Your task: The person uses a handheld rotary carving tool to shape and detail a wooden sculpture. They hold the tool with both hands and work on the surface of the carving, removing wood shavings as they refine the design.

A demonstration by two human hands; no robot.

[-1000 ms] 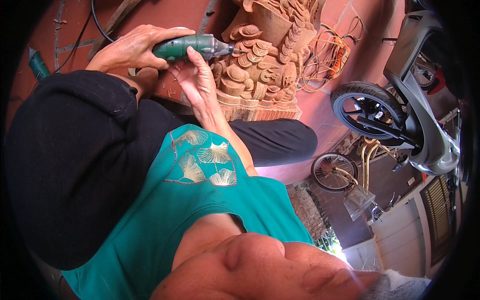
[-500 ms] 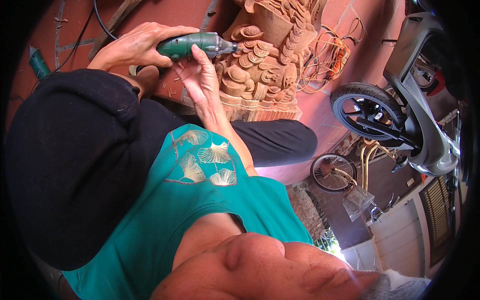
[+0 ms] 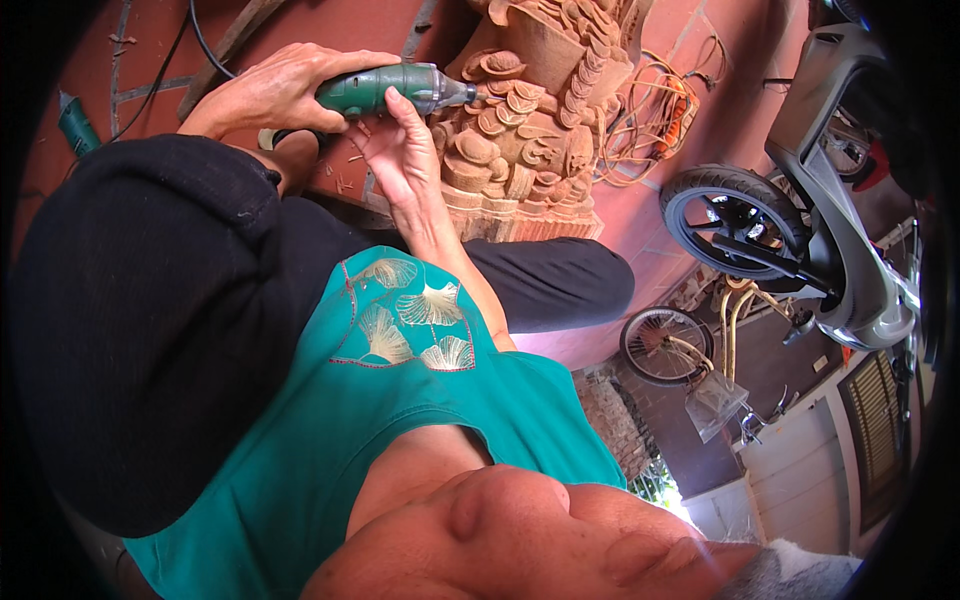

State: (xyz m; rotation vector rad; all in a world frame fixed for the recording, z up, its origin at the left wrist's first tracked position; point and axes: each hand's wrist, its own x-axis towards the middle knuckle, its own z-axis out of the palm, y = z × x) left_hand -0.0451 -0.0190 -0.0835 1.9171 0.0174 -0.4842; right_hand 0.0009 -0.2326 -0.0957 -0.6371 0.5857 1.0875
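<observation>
Just left of the carved wood [image 3: 535, 130] is the green rotary tool [image 3: 362, 92]; left hand [image 3: 272, 90] and right hand [image 3: 402, 170] have fingers clamped on it. The bent knee [image 3: 150, 230] partly obstructs the left forearm [image 3: 207, 118]. Beyond are orange cord [image 3: 677, 118], motorcycle [image 3: 800, 150], bicycle [image 3: 668, 345].

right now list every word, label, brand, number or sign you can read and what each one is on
No readable text anywhere in this view.
Green power tool: nothing legible on the side showing.
Green object at far left: any lettering is too small and blurred.
Orange item among the cables: too small to tell.
Teal shirt: fan-shaped pattern, not writing.
</observation>
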